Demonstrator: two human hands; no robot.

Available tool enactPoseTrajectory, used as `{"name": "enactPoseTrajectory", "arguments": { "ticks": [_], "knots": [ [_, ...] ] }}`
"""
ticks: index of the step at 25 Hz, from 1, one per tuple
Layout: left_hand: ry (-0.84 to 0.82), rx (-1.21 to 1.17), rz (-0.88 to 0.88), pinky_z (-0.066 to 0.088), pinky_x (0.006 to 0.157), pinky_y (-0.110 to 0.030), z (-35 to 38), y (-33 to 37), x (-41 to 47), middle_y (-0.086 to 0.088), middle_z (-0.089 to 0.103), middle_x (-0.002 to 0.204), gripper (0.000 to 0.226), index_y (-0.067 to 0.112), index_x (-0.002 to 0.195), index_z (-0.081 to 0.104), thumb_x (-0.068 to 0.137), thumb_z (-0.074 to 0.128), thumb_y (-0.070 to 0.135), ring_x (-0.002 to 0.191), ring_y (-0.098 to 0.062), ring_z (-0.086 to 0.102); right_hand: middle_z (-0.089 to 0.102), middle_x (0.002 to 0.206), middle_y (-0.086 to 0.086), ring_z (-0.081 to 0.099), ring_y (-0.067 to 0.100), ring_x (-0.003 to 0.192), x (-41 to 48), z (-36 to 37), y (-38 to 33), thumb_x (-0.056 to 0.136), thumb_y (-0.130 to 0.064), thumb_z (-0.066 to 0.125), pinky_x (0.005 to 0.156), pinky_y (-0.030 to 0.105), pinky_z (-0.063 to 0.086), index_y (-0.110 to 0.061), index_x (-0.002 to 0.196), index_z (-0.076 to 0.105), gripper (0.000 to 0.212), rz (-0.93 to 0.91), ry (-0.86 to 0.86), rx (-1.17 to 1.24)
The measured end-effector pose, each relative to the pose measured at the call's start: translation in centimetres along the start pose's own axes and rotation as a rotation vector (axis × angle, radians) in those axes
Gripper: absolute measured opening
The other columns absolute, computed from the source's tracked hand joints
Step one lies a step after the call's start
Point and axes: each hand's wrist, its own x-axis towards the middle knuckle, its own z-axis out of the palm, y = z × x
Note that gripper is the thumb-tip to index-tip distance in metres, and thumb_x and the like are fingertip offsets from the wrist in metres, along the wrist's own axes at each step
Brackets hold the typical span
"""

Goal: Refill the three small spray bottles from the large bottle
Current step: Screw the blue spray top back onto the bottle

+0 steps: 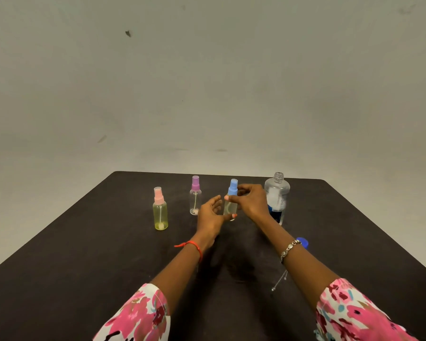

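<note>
the small clear blue-capped spray bottle [230, 205], upright on the dark table [103, 242] beside the large clear uncapped bottle [277, 193], is pinched below its cap by the right hand [252, 201]; its base is touched by the thumb of the loosely spread left hand [210, 217].

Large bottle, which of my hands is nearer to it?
Right. The right hand grips the blue-capped spray bottle right beside the large bottle; the left hand is farther left.
</note>
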Motion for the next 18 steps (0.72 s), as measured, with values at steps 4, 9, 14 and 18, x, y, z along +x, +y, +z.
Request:
{"name": "enactPoseTrajectory", "arguments": {
  "ticks": [4,9,14,18],
  "knots": [
    [-0.051,0.039,-0.068,0.041,0.091,-0.022,-0.5,-1.7,1.4,-0.015,0.041,0.142,0.081,0.004,0.138,0.032,0.068,0.071,-0.007,0.132,-0.025,0.039,0.067,0.11,0.019,0.063,0.027,0.097,1.4,0.8,1.6,0.069,-0.014,0.078,0.083,0.034,0.053,0.001,0.111,0.062,0.047,0.04,0.042,-0.015],
    [-0.133,0.097,-0.12,0.036,0.107,-0.033,-0.7,-2.8,2.0,-0.016,0.038,0.144,0.08,0.003,0.14,0.028,0.072,0.069,-0.006,0.133,-0.025,0.037,0.068,0.107,0.02,0.064,0.027,0.094,2.0,1.6,3.0,0.07,-0.014,0.078,0.082,0.034,0.054,0.001,0.109,0.063,0.044,0.027,0.036,-0.063],
    [-0.151,0.157,-0.115,0.036,0.108,-0.035,-0.7,-2.9,1.8,-0.019,0.042,0.141,0.078,0.0,0.138,0.03,0.071,0.07,-0.005,0.131,-0.026,0.041,0.068,0.105,0.019,0.063,0.026,0.093,2.0,1.8,3.4,0.072,-0.017,0.076,0.077,0.028,0.048,0.001,0.107,0.064,0.041,-0.007,0.034,-0.117],
    [-0.153,0.165,-0.095,0.041,0.103,-0.032,-0.7,-2.5,1.4,-0.018,0.047,0.136,0.076,-0.001,0.137,0.033,0.071,0.071,-0.003,0.126,-0.026,0.046,0.06,0.118,0.018,0.057,0.027,0.105,1.5,1.9,3.1,0.074,-0.022,0.075,0.085,0.031,0.047,0.0,0.118,0.055,0.053,-0.015,0.049,-0.118]
  ]
}}
